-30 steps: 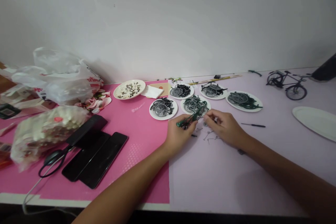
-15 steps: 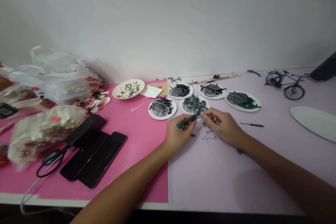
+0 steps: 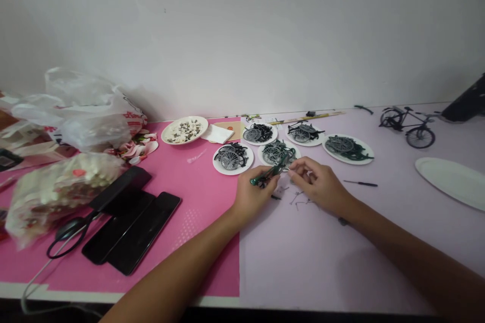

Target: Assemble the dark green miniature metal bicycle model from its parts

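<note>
My left hand [image 3: 252,194] is closed round a dark green plastic part [image 3: 261,179], which points up and to the right. Close beside it, my right hand [image 3: 314,181] pinches something small and thin at the part's right side; its exact shape is too small to make out. Just beyond both hands lies a white plate [image 3: 260,155] with grey wheels and green parts. Thin wire-like pieces [image 3: 298,199] are on the lilac surface below the hands.
More plates of wheels [image 3: 231,156] stand around. At the right are a small bicycle model [image 3: 409,125], a screwdriver [image 3: 369,184] and a white oval plate [image 3: 450,181]. Phones [image 3: 142,237], a stand [image 3: 119,189] and plastic bags [image 3: 87,116] fill the left.
The green part in my left hand has tilted slightly, and my right fingertips have shifted a little beside it. The whole view has moved slightly.
</note>
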Tool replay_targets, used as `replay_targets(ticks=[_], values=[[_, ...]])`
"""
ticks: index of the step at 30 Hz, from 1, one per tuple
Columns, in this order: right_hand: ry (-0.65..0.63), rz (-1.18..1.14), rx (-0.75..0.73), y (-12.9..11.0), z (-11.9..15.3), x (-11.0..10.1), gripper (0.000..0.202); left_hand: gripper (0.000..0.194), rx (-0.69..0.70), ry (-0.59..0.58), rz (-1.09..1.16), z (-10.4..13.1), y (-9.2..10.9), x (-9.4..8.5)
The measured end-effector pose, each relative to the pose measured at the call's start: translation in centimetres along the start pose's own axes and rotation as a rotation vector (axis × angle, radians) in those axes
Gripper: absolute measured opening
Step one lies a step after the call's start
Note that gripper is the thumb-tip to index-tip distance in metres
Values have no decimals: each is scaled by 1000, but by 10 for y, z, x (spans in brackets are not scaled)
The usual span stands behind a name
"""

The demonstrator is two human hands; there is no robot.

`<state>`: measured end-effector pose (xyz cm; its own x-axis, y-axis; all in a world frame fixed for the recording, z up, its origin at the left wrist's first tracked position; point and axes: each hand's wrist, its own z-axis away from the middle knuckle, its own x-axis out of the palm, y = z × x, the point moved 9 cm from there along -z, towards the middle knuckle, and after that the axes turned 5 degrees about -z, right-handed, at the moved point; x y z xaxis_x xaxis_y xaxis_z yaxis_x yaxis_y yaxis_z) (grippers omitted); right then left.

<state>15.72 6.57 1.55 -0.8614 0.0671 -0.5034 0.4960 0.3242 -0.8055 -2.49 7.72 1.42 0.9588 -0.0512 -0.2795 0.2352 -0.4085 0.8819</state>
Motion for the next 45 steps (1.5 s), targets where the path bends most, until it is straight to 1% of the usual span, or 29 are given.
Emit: replay_targets(ticks=[4, 8, 13, 15, 18, 21, 27, 29, 32, 34, 36, 41, 43, 45], values=[[14, 9, -2, -4, -1, -1, 23, 13, 2, -6, -9, 0, -2, 1], [-15, 13, 5, -6, -1, 1, 26, 13, -2, -8, -12, 1, -3, 1], [-58, -9, 49, -4, 0, 4, 43, 14, 9, -2, -30, 1, -1, 0], [-52, -21, 47, -4, 0, 4, 40, 14, 6, 1, -32, 1, -1, -1], [-18, -28, 30, -5, 0, 2, 27, 15, -1, 3, -21, 1, 0, -2], [-3, -23, 17, -6, -1, 1, 26, 16, -17, -11, -11, 2, -1, -1], [-72, -37, 36, -4, 0, 6, 50, 18, -22, -15, -14, 2, -2, -1], [-72, -42, 37, -4, 1, 6, 47, 18, -15, -12, -24, 2, -1, -1], [-45, -42, 36, -4, 1, 4, 29, 18, -13, 1, -34, 2, 0, -2], [-26, -41, 34, -4, 0, 3, 24, 17, -10, 6, -40, 2, 1, -2], [-34, -39, 40, -4, 0, 3, 26, 16, -6, 8, -44, 2, 2, -3], [-123, -34, 45, -4, 0, 10, 49, 16, -8, -5, -37, 1, 1, -2], [-148, -48, 50, -5, 1, 13, 48, 16, -10, -8, -36, 1, 0, -2], [-142, -59, 63, -5, 1, 13, 41, 16, -12, 4, -34, 0, -1, -3]])
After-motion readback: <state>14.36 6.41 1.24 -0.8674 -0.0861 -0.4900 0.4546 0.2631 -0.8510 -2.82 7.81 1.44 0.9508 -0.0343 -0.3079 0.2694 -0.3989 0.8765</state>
